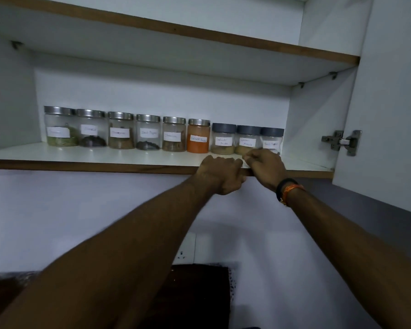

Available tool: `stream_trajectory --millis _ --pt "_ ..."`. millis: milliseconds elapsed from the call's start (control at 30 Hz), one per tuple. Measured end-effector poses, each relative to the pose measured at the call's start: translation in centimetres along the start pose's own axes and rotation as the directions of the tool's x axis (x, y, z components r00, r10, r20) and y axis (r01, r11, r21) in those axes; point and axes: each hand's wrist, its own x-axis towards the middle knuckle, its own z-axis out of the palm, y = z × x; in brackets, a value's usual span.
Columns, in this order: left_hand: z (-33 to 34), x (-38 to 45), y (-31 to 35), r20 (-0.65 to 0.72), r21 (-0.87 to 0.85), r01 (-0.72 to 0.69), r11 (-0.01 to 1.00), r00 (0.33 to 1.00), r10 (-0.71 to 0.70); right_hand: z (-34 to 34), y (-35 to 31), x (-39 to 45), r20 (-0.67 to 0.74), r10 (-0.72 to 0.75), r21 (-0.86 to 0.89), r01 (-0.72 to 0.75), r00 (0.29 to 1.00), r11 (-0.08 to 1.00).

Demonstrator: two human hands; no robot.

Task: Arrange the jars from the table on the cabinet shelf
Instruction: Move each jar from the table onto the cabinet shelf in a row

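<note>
Several labelled jars stand in one row on the white cabinet shelf (105, 156). Those from the left (61, 127) up to an orange-filled jar (198, 136) have steel lids. The three at the right (223, 138), (248, 140), (272, 138) have grey lids. My left hand (220, 174) is curled at the shelf's front edge, below the first grey-lidded jar, and holds nothing. My right hand (265, 166) is just in front of the two rightmost jars with bent fingers. It hides the bottom of the last jar and grips none of them.
An upper shelf (199, 32) hangs above the jars. The open cabinet door (389, 91) with its hinge (342, 141) stands at the right. A wall socket (185, 250) and a dark countertop (195, 293) lie below.
</note>
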Motion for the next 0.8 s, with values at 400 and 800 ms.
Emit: stream_trajectory --millis 400,800 --pt "-4.4 -12.6 -3.6 0.051 0.06 -0.009 0.998 0.999 0.006 2.1 -9.1 -2.7 0.183 -0.251 -0.164 0.281 0.951 0.946" --pt "-12.7 -28.2 -9.1 0.025 0.342 0.269 0.9 0.955 -0.295 5.8 -24.5 -6.0 0.194 -0.642 0.157 0.622 0.742 0.767"
